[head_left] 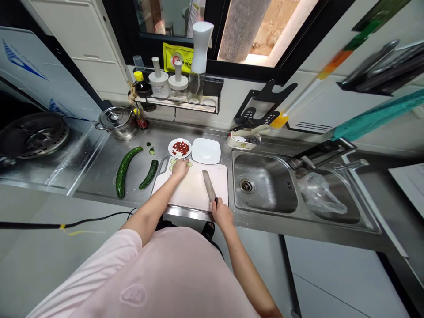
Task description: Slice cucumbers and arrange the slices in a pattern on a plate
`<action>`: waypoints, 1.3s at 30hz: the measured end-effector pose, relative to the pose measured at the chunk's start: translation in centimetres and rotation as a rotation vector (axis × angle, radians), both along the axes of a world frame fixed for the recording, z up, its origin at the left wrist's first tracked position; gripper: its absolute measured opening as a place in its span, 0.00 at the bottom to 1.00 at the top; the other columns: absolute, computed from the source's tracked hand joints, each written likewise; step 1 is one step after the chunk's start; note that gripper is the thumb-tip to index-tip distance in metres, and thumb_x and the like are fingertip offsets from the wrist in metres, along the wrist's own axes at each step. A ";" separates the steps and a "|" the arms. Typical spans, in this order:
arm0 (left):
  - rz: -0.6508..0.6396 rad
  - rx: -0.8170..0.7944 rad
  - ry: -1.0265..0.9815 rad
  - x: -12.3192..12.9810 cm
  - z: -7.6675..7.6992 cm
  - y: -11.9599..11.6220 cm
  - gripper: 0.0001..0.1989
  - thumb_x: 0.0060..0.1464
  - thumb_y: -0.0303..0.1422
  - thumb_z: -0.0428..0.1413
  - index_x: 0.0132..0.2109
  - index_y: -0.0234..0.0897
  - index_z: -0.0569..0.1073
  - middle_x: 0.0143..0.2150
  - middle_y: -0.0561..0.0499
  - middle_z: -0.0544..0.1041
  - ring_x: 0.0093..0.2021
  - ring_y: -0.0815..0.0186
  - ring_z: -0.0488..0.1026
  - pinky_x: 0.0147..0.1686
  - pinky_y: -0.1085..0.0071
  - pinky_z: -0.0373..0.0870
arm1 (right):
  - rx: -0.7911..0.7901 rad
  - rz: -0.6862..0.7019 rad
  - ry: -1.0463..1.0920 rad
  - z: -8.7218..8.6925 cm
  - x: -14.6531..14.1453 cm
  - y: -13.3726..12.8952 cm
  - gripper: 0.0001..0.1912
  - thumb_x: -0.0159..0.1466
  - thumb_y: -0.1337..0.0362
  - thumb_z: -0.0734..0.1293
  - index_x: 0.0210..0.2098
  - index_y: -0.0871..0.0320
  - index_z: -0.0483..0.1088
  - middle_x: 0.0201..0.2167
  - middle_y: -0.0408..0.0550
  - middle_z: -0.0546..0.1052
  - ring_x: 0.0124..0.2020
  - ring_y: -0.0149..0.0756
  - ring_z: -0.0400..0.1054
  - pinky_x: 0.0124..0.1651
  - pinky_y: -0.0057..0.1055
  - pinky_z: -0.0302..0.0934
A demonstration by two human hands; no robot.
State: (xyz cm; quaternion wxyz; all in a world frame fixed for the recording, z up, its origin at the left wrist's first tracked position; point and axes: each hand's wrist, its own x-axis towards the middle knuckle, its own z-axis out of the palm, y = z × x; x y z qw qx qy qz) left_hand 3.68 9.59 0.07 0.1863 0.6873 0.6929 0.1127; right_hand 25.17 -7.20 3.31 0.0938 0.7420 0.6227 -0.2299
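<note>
My right hand (222, 215) is wrapped round the black handle of a kitchen knife (209, 185). The blade points away from me over the right part of a white cutting board (192, 190). At the board's far left edge lie pale green cucumber slices (172, 164), with my left hand (180, 168) resting on them, fingers stretched forward and partly hidden. Left of the board lies a cut piece of cucumber (149, 175). Farther left is a long whole cucumber (125, 172). Small cucumber end bits (152, 151) sit on the steel counter.
Behind the board stand a small plate of chopped red pieces (170, 148) and a white square plate (206, 151). A lidded pot (117, 123) is at the back left. To the right is a steel sink (265, 194); its second basin holds a plastic bag (319, 194).
</note>
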 end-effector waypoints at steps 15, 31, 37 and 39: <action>0.142 -0.043 -0.134 0.2 0.5 0.2 0.09 0.52 0.34 0.53 0.41 0.41 0.74 0.38 0.50 0.76 0.41 0.62 0.70 0.37 0.71 0.62 | -0.034 -0.022 -0.006 0.4 -0.2 0.1 0.21 0.69 0.53 0.47 0.49 0.60 0.61 0.38 0.59 0.75 0.40 0.42 0.71 0.40 0.34 0.58; 0.193 -0.139 -0.304 -3.4 -1.9 -5.1 0.06 0.46 0.33 0.57 0.33 0.38 0.76 0.31 0.51 0.77 0.32 0.67 0.72 0.32 0.74 0.63 | 0.015 0.060 0.012 1.2 -0.6 -0.1 0.21 0.69 0.53 0.48 0.49 0.58 0.63 0.37 0.55 0.75 0.41 0.41 0.70 0.41 0.31 0.56; 0.215 -0.039 -0.245 -3.5 -1.9 -5.3 0.07 0.47 0.31 0.56 0.36 0.40 0.75 0.33 0.51 0.77 0.35 0.65 0.72 0.35 0.72 0.64 | 0.047 0.165 0.062 1.8 -2.4 -1.2 0.19 0.69 0.52 0.49 0.46 0.56 0.63 0.35 0.51 0.76 0.38 0.40 0.71 0.38 0.29 0.54; 0.223 -0.029 -0.251 -3.7 -2.1 -5.2 0.07 0.48 0.31 0.56 0.36 0.39 0.75 0.32 0.50 0.77 0.35 0.66 0.72 0.35 0.73 0.63 | 0.042 0.191 0.071 1.9 -3.1 -1.5 0.19 0.69 0.53 0.49 0.46 0.56 0.63 0.35 0.51 0.76 0.38 0.40 0.71 0.37 0.29 0.54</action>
